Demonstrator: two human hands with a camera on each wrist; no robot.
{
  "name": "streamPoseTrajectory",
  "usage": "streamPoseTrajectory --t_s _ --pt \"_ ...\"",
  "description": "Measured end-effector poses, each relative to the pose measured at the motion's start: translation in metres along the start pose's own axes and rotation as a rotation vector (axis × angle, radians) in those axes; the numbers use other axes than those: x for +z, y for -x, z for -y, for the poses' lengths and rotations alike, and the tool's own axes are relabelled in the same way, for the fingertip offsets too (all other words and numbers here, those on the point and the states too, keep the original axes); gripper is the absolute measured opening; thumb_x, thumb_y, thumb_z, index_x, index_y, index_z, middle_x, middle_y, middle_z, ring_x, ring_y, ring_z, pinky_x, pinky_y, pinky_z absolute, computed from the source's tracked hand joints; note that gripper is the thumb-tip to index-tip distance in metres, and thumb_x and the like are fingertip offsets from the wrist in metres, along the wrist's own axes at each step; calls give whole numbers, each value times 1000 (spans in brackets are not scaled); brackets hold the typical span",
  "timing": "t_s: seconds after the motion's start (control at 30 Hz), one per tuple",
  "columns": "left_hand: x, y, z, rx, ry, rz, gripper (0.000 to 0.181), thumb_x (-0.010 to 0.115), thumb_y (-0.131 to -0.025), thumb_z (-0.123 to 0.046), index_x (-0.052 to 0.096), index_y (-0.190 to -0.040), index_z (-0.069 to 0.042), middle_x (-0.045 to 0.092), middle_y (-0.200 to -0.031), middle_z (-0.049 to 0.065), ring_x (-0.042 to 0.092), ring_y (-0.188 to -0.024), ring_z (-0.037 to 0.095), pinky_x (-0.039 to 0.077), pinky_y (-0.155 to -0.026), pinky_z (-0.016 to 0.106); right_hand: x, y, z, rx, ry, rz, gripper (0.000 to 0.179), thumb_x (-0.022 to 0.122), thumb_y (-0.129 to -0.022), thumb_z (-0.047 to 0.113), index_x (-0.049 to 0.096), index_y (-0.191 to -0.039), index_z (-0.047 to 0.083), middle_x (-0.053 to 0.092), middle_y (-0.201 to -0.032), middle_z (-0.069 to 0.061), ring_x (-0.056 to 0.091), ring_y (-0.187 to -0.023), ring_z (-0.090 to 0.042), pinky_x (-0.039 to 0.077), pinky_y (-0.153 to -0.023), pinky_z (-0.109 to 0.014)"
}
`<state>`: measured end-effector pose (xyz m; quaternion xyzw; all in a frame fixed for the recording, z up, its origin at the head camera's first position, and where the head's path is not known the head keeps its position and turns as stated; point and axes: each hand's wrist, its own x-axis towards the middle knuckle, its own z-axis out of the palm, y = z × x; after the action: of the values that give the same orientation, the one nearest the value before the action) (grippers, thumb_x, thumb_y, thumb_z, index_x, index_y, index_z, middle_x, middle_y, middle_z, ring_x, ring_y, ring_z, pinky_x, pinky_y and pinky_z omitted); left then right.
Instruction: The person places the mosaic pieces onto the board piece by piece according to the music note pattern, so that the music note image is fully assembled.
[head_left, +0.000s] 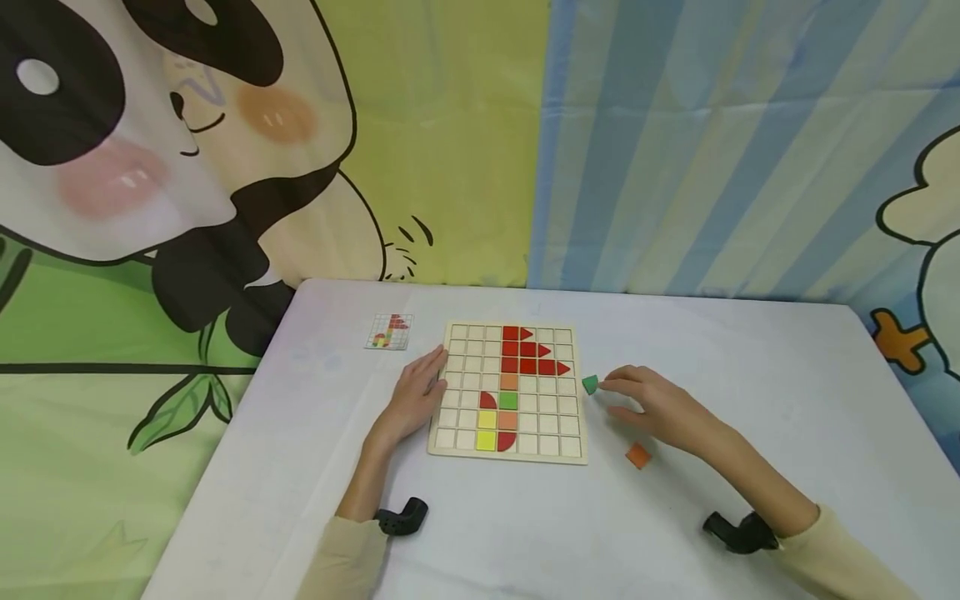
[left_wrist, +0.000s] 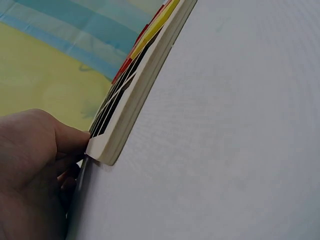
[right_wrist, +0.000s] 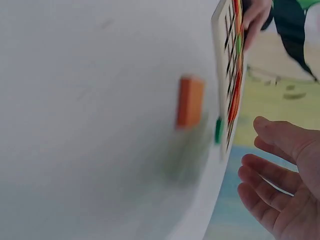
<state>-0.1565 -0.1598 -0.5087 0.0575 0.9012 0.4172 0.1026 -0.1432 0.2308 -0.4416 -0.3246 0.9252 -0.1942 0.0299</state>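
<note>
A square wooden grid board (head_left: 551,452) lies on the table, with red, orange, green and yellow pieces set in its cells. My left hand (head_left: 415,396) rests against its left edge, fingers extended; the left wrist view shows the thumb (left_wrist: 70,139) touching the board's corner (left_wrist: 101,150). Just off the right edge lies a loose green piece (head_left: 590,384). My right hand (head_left: 660,406) hovers beside it with loosely bent fingers and holds nothing visible. Nearer to me, below that hand, is a loose orange square block (head_left: 638,455), also seen in the right wrist view.
A small pattern card (head_left: 389,332) with a coloured grid picture lies left of the board's far corner. The white table (head_left: 525,533) reaches back to a printed cloth backdrop (head_left: 450,142). Each wrist wears a black strapped device (head_left: 403,517).
</note>
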Motion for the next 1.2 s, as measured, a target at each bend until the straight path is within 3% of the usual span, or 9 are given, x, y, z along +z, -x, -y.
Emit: streamPoseTrajectory --t_s 0.27,0.4,0.47,0.6,0.77,1.0,1.2 --pt "0 1 -2 -3 1 0 57 47 -108 -18 32 -162 -7 23 -173 5 16 -159 34 16 -127 61 -15 48 -52 179 24 -19 42 84 -84 10 72 -122 -5 68 -120 -24 66 -107 -42 59 -85 -53" --pt "0 1 -2 -5 1 6 57 47 -108 -19 32 -162 -7 23 -173 5 15 -159 33 15 -127 61 -17 62 -66 301 46 13 47 84 -84 18 70 -122 -7 66 -121 -29 62 -112 -49 57 -89 -61" --pt "0 1 -2 -5 -2 6 57 47 -108 -19 32 -162 -7 23 -173 5 16 -159 33 15 -127 61 -17 67 -71 322 53 20 49 86 -83 21 71 -120 -7 68 -117 -27 64 -109 -46 57 -88 -60" --pt "1 0 -1 -5 -3 3 57 47 -108 -18 31 -162 -6 23 -173 5 16 -159 34 15 -127 62 -17 75 -76 316 59 22 45 89 -78 22 75 -113 -4 70 -105 -15 67 -93 -32 61 -76 -46" --pt "1 -1 0 -5 0 1 57 47 -108 -19 32 -162 -7 23 -173 4 16 -159 33 15 -127 63 -13 78 -79 282 62 -11 28 87 -79 13 76 -101 0 67 -91 -3 64 -78 -19 56 -64 -29" --pt "1 -1 0 -3 4 -2 58 47 -108 -19 31 -162 -8 22 -173 3 15 -159 33 16 -126 63 -9 72 -82 211 75 -48 22 87 -79 5 77 -98 2 67 -90 0 63 -77 -16 59 -69 -30" --pt "1 -1 1 1 -3 -2 58 47 -108 -18 31 -162 -7 22 -173 4 15 -159 34 16 -126 63 -11 54 -69 152 92 -80 21 86 -79 5 77 -98 5 67 -92 -1 64 -79 -17 59 -67 -31"
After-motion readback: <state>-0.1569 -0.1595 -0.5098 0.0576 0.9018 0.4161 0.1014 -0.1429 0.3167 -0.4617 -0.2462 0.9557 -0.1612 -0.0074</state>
